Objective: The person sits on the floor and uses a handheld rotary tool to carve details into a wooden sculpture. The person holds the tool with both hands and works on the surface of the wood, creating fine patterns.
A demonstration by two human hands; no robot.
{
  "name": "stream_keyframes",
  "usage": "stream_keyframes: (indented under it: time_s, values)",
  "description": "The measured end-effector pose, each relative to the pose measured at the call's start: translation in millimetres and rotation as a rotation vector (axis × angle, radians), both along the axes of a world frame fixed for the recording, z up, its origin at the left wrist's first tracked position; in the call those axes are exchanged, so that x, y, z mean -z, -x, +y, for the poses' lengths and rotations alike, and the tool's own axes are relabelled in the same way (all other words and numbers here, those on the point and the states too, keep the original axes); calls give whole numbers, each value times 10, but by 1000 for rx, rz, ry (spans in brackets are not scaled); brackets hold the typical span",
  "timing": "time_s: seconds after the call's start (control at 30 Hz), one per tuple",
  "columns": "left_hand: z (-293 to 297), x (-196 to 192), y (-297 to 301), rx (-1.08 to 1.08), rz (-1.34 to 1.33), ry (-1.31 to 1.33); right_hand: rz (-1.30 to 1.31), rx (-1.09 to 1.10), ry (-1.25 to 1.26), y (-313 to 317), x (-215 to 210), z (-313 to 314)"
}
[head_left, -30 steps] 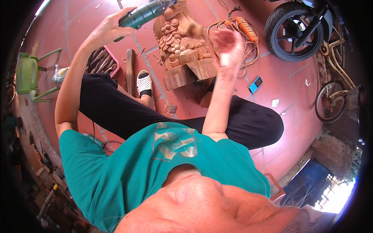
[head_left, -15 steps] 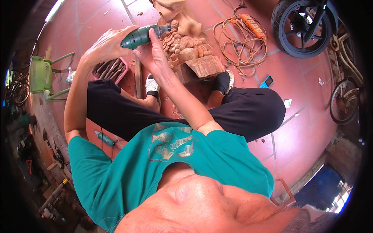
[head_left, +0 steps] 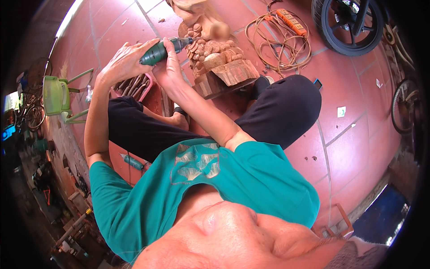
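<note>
Head view: both hands are wrapped around a green rotary tool [head_left: 160, 51]. The left hand [head_left: 123, 62] has its grip closed on the rear of the body, and the right hand [head_left: 168, 67] pinches the front near the nose. The tool's long axis runs left to right, tip against the wood carving [head_left: 215, 58] just right of the right grip, so that hand's nearer. The bit itself is too small to make out, and the carving's top is cut off.

Matt green plastic rotary tool [head_left: 157, 52], rough pale wood carving [head_left: 215, 54], smooth glossy red tiled floor [head_left: 354, 134].
</note>
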State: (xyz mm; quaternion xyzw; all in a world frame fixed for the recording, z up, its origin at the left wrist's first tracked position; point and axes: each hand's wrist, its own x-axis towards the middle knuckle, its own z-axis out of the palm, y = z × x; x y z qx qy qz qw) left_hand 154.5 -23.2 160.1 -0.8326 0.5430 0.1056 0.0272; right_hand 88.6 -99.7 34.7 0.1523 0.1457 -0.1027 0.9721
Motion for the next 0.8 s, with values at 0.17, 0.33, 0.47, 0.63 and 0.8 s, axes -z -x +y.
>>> stream_keyframes:
  time_s: [0.17,0.33,0.47,0.63,0.8]
  values:
    - [-16,-13,8,-20,38,-28,61,2,-3,-12,16,4]
    - [4,5,-28,-11,20,-68,45,18,-22,-1,8,19]
    - [6,21,-41,10,12,-49,66,39,-2,15,-17,23]
    - [-33,2,-20,8,21,-67,90,46,15,45,-58,8]
    - [-54,3,-32,19,35,-75,82,41,35,66,-49,-1]
